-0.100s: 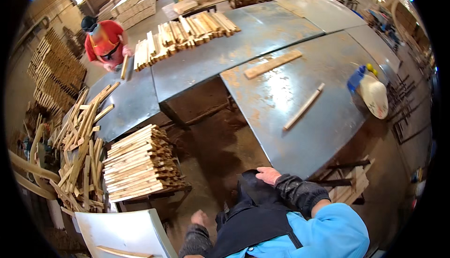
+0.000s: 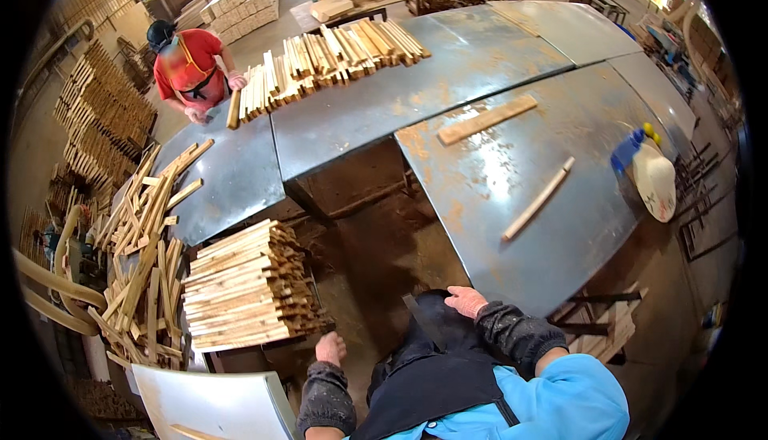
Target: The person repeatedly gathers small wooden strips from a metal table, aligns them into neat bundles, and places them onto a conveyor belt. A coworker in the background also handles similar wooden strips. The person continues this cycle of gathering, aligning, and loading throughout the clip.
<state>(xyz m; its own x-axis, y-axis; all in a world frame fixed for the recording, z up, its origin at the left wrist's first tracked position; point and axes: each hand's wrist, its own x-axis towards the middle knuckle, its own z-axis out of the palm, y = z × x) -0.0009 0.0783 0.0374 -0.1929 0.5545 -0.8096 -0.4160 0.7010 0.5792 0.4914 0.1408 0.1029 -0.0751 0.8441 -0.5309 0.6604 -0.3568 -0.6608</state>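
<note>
Pale wood is making up the stack (image 2: 248, 288), which is sitting on a low stand to our left. Our left hand (image 2: 330, 349) is hanging just beside its near right corner. Its fingers are bending and we are seeing nothing in them, but we cannot tell how tightly they are closing. Our right hand (image 2: 466, 302) is lying at our black apron (image 2: 432, 392), near a corner of the table (image 2: 536, 260). Its fingers are curling a little; we cannot tell if they are gripping the cloth.

For handling this wood well, we are thinking that facing the stack, holding smooth sides and watching the rough ends for splinters is best. Minding the table corner is helping too, we are guessing.

The table is shining grey, with brown dust (image 2: 416, 134) sticking to it. A flat board (image 2: 488, 119) and a thin stick (image 2: 538, 200) are lying apart on top. Past the gap, a long table (image 2: 352, 132) is holding a row of sticks (image 2: 336, 64), and a worker (image 2: 192, 68) in red is standing by its left end. Left of us, a messy pile (image 2: 148, 280) is leaning near fat hoses (image 2: 56, 288).
</note>
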